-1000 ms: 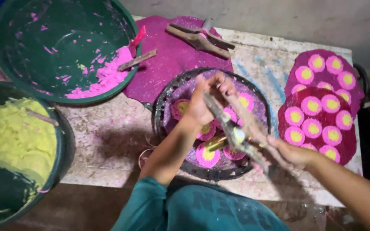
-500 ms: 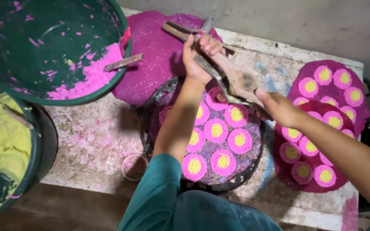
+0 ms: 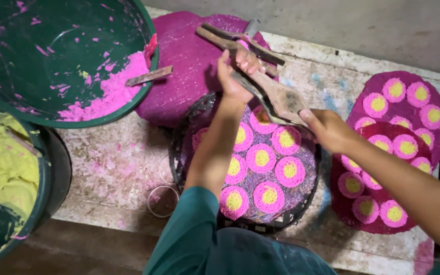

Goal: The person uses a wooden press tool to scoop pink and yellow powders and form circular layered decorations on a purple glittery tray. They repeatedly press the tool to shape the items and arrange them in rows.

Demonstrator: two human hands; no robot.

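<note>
— Stained and pale, the table (image 3: 113, 158) runs under everything, streaked with pink, with a grey wall behind it at twelve o'clock. What sits at nine o'clock?

— At about eight o'clock, a dark basin (image 3: 6, 178) heaped with yellow dough. Just above it, at ten o'clock, a big green basin (image 3: 62, 56) overlaps its rim, holding pink dough pushed to its right side and a small flat stick lying in it.

— And moving toward the middle?

— A purple mat (image 3: 184, 66) lies at twelve o'clock, touching the green basin. Below it, dead centre, a round dark tray (image 3: 301, 203) carries a glittery sheet covered with pink rounds with yellow middles (image 3: 262, 158).

— Where are the hands?

— Both hover over the upper edge of that tray. The left hand (image 3: 235, 74) is closed around the far end of a wooden press (image 3: 268, 91), near a second pair of wooden handles (image 3: 230, 38) resting on the purple mat. The right hand (image 3: 329, 130) grips the near end, at about two o'clock from the tray's centre. So the hands are apart, each clamped on one end of the tool, which slants from upper left to lower right.

— Is the press touching the rounds?

— I cannot tell; it looks to be held above them.

— And at three o'clock?

— A second purple mat (image 3: 434, 137) loaded with more pink and yellow rounds, lying beside the tray, partly under the right forearm.
</note>
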